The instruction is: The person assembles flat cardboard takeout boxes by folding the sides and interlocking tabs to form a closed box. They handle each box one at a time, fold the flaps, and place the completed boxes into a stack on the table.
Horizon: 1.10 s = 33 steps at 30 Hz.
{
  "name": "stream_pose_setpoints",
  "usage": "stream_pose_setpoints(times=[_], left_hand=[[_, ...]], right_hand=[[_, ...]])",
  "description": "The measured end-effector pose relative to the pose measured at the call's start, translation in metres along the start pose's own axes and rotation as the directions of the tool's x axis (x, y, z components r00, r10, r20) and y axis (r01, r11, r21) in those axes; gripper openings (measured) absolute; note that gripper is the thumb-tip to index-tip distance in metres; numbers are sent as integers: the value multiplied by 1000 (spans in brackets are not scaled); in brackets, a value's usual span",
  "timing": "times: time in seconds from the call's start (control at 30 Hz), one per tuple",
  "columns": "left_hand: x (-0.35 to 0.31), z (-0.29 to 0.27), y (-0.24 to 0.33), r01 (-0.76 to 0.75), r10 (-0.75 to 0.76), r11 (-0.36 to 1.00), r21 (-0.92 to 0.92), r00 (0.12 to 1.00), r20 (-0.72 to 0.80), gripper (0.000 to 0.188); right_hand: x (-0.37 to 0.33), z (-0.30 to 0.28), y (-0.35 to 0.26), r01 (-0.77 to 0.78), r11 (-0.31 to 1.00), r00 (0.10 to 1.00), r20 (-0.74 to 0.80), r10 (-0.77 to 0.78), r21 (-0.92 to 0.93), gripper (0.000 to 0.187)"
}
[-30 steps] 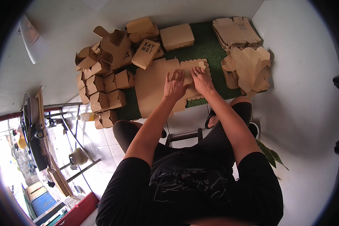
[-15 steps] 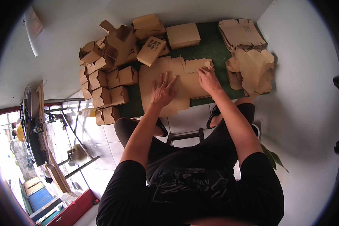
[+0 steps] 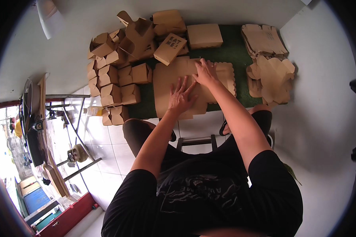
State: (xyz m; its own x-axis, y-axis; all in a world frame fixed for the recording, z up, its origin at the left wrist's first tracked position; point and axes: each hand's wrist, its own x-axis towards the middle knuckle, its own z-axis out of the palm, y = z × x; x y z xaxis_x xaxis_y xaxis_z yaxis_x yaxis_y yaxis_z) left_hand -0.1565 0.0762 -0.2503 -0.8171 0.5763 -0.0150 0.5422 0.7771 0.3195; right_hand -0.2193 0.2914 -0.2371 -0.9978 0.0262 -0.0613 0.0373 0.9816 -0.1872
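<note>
A flat brown cardboard box blank [image 3: 164, 89] lies unfolded before me, with a scalloped edge [image 3: 234, 81] along its right side. My left hand [image 3: 181, 98] rests palm down on its middle, fingers spread. Close by on the right, my right hand [image 3: 207, 74] presses on the far part of the blank near a flap, thumb and fingers apart and somewhat bent. Its fingertips partly cover the flap there, so the crease beneath cannot be made out.
Folded small boxes [image 3: 108, 75] stand in rows at the left. A printed box [image 3: 170, 48] and a larger closed box [image 3: 204, 36] are behind the blank. Stacked flat blanks [image 3: 264, 41] and loose cut pieces [image 3: 275, 79] lie right on the green surface [image 3: 235, 51].
My right hand has moved left along the blank, from its far right corner toward my left hand. The scalloped right part now lies spread out. My left hand remains flat; the view has shifted slightly.
</note>
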Motion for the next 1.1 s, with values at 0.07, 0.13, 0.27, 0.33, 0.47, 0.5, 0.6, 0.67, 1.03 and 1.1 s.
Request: stream_pose_setpoints(times=[0.07,0.13,0.27,0.33,0.47,0.5,0.6,0.67,1.03,1.1], left_hand=[[3,4,-7,-26,24,999,-26,998,-61,76],[14,8,-21,-8,1,994,-110,998,-68,78],[32,10,-36,92,-96,994,-53,991,-94,84],[39,1,-37,62,-72,996,-69,986,-151,87],[45,-21,-34,117,-120,991,-68,992,-31,97],[46,-25,-33,123,-124,990,-69,992,-9,99],[46,-31,-30,138,-136,988,-74,990,33,104],[46,-33,-29,156,-151,985,-74,986,65,105],[44,-29,-30,95,-102,985,-144,994,-37,107],[47,-25,-32,93,-104,982,-164,993,-58,105]], right_hand=[[7,0,-4,-51,999,997,56,51,6,73],[14,-1,-5,-104,993,990,101,98,56,78],[22,-1,-3,-124,988,984,143,110,93,88],[23,-1,-2,-147,984,978,166,130,98,90],[20,-2,1,-64,993,988,145,49,100,90],[20,-3,1,-55,993,992,115,43,106,88],[26,-9,-1,-81,992,985,162,64,100,91],[31,-15,-4,-109,990,972,219,88,89,93],[32,3,3,64,975,993,87,-85,215,80],[26,9,7,155,959,988,-30,-152,236,72]])
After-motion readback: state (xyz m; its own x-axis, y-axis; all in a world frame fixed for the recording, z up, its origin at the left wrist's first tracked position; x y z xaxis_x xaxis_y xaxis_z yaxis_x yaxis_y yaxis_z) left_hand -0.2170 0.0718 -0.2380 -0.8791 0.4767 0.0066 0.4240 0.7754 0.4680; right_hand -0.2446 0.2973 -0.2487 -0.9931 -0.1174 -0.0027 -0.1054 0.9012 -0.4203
